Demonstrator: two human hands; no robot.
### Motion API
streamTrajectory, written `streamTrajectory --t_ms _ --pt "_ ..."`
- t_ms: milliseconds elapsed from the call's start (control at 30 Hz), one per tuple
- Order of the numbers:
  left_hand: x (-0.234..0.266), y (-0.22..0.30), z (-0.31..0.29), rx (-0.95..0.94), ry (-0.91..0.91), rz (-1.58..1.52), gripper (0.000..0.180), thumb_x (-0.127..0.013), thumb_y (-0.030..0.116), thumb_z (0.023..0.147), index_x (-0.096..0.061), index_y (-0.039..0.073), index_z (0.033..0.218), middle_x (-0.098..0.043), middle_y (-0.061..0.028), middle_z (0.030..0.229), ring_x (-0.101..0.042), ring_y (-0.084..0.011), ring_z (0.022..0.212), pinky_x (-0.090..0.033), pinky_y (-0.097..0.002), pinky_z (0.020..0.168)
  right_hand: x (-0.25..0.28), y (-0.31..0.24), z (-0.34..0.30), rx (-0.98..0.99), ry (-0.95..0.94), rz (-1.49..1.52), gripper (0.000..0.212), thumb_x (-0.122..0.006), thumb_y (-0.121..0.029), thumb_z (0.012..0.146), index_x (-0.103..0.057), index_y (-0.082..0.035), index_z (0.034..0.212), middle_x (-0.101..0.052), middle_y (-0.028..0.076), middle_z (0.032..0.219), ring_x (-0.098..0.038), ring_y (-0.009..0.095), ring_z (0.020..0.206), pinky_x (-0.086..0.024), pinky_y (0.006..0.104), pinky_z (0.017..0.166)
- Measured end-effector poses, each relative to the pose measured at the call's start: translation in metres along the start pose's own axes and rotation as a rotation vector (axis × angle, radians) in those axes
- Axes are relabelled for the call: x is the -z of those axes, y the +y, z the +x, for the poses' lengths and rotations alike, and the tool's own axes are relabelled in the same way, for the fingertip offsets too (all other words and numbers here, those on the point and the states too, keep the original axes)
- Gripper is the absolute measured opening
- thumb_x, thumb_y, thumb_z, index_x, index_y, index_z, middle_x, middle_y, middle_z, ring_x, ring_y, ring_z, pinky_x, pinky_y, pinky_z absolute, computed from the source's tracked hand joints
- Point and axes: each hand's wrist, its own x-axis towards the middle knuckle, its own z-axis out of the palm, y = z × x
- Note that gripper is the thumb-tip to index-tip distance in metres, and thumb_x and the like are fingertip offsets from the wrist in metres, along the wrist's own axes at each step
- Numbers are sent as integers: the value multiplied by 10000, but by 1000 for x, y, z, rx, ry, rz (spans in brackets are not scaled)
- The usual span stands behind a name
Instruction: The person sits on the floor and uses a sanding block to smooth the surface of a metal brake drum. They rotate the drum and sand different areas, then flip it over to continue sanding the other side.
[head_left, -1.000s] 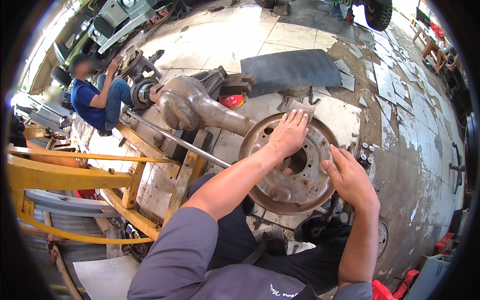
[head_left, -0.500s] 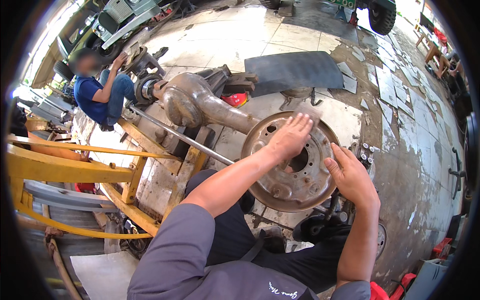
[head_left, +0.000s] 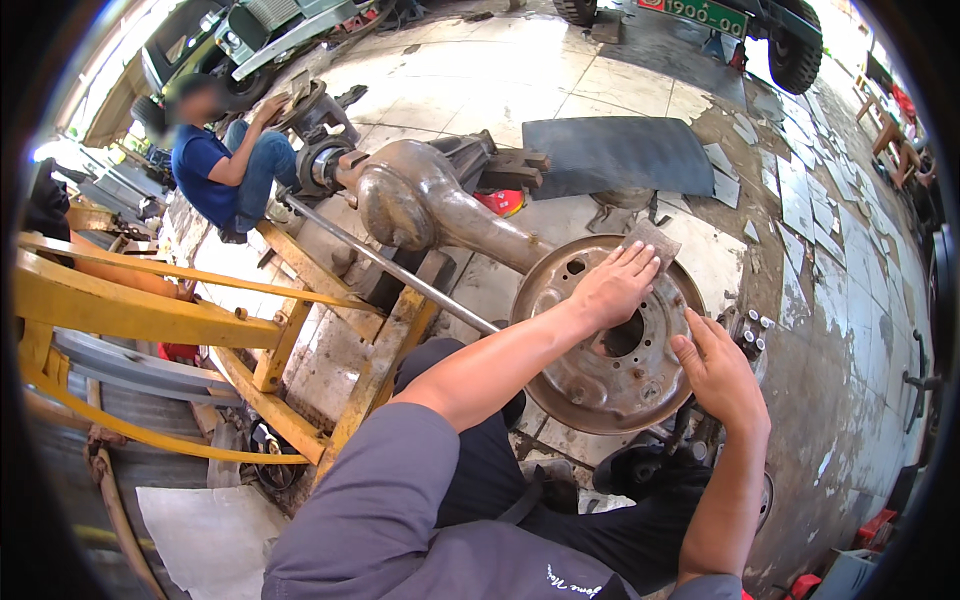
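Note:
In front of me stands a round, brown metal brake backing plate (head_left: pixel 600 392) with a large centre hole and several small ones. It sits at the end of a brown axle housing (head_left: pixel 470 222). My left hand (head_left: pixel 618 285) reaches across the plate, fingers straight and together, pressing a brownish-grey piece of sandpaper (head_left: pixel 656 240) against the upper rim. Part of the sandpaper is under the fingertips. At the plate's right edge is my right hand (head_left: pixel 722 372), with its thumb apart from the straight fingers and nothing in it; whether it touches the rim I cannot tell.
A yellow metal frame (head_left: pixel 160 315) stands at the left, and a long steel rod (head_left: pixel 395 285) runs toward the plate. Beyond the axle lies a dark curved panel (head_left: pixel 620 155). A person in blue (head_left: pixel 208 165) squats at the far left. Broken tiles (head_left: pixel 800 205) cover floor at right.
The whole scene has shifted slightly right and down in view. The sandpaper, blurred before, now shows sharply at the plate's upper rim under my left fingers. My right hand stays beside the plate.

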Motion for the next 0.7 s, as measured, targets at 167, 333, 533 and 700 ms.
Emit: streamTrajectory --t_ms 167,333,533,700 --pt "1 0 3 -9 -42 34 495 -462 256 1042 -464 -10 1461 -415 -208 1562 -358 -333 1481 -276 -475 1224 -2 -1 -1 16 2 5 586 -561 -417 1023 -520 11 1423 -558 225 1401 -541 384 1286 -434 408 1069" --pt "5 0 5 51 -65 27 504 -430 270 1053 -451 -12 1471 -401 -202 1574 -341 -332 1490 -267 -482 1228 -4 -2 2 10 8 -17 582 -577 -406 1017 -525 12 1417 -562 219 1398 -543 388 1280 -440 413 1060" --pt "10 -1 8 171 -50 -28 498 -415 266 1061 -449 -10 1475 -395 -192 1581 -331 -339 1494 -267 -484 1225 -5 4 1 34 19 -29 575 -557 -401 1022 -527 20 1412 -563 239 1390 -547 396 1272 -437 421 1062" --pt "17 4 9 -27 -100 59 485 -453 255 1044 -475 -8 1450 -432 -203 1550 -366 -339 1472 -279 -474 1217 -5 6 2 27 15 -8 576 -547 -402 1023 -529 29 1406 -564 234 1391 -550 398 1268 -438 423 1060"
